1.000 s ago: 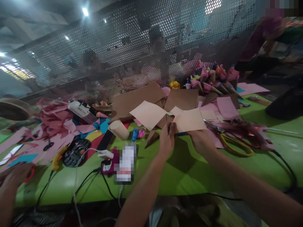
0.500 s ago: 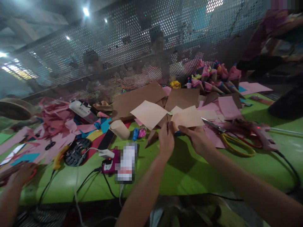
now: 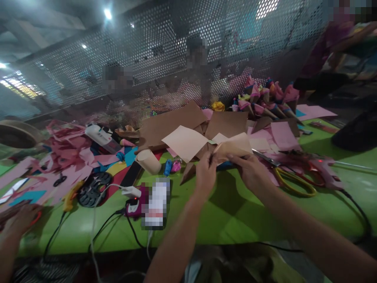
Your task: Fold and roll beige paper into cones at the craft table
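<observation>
Both my hands hold one tan sheet of paper (image 3: pixel 235 146) above the green table (image 3: pixel 229 212). My left hand (image 3: pixel 206 173) pinches its near left corner. My right hand (image 3: pixel 250 171) grips the right part, fingers curling the sheet over so it bends into a roll. Beneath the sheet lies something blue, mostly hidden. More tan and brown sheets (image 3: pixel 184 141) lie just behind.
Yellow-handled scissors (image 3: pixel 290 179) and a pink glue gun (image 3: pixel 324 169) with its cable lie to the right. A paper roll (image 3: pixel 148 161), cables, pink scraps (image 3: pixel 70 153) and a blurred box (image 3: pixel 156 202) sit left. Finished paper cones (image 3: pixel 262 100) stand at the back. Another person's hand (image 3: pixel 20 220) rests at far left.
The flat tan sheet has been bent and curled over by my right hand, which moved left toward my left hand.
</observation>
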Demonstrator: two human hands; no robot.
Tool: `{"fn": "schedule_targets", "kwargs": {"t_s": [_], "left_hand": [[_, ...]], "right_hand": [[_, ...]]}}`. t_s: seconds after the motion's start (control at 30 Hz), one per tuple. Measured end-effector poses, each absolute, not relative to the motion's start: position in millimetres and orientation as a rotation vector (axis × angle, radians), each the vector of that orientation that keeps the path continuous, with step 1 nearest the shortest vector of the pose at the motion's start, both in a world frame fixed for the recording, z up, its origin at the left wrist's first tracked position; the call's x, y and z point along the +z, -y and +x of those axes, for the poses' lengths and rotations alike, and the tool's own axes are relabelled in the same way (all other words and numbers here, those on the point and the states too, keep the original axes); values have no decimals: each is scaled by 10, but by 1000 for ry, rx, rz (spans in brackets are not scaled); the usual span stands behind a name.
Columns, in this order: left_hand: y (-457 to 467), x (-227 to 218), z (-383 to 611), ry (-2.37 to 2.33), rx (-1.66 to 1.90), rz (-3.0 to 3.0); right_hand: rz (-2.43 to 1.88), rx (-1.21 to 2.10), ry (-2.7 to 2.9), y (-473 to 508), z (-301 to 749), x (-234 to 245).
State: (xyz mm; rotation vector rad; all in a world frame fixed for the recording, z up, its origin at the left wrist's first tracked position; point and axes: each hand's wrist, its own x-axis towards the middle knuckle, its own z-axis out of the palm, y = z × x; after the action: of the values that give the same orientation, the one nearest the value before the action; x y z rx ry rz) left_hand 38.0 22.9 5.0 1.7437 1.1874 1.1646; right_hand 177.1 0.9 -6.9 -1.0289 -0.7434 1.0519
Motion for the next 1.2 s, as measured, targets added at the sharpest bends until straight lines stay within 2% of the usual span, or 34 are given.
{"fn": "schedule_targets", "kwargs": {"t_s": [0.07,0.13,0.2,0.27,0.4,0.73,1.2], "left_hand": [[-280,88,320,-1219,1115,1798],[-313,133,263,-1267,1026,1895],[-322,178,224,-1300,930,1994],[-313,219,205,-1304,844,2094],[-282,296,192,-1266,697,2260],[-330,271,91,-1059,721,2169],[-394,298,-24,-1069,645,2036]], "right_hand": [[-1058,929,752,-17,1899,-45],[-1165,622,855,0,2031,3],[-1283,333,1077,29,2123,56],[-1304,215,1316,49,2156,92],[-1260,243,1522,26,2124,80],[-1296,584,1328,36,2078,58],[-1324,541,1365,62,2088,103]]}}
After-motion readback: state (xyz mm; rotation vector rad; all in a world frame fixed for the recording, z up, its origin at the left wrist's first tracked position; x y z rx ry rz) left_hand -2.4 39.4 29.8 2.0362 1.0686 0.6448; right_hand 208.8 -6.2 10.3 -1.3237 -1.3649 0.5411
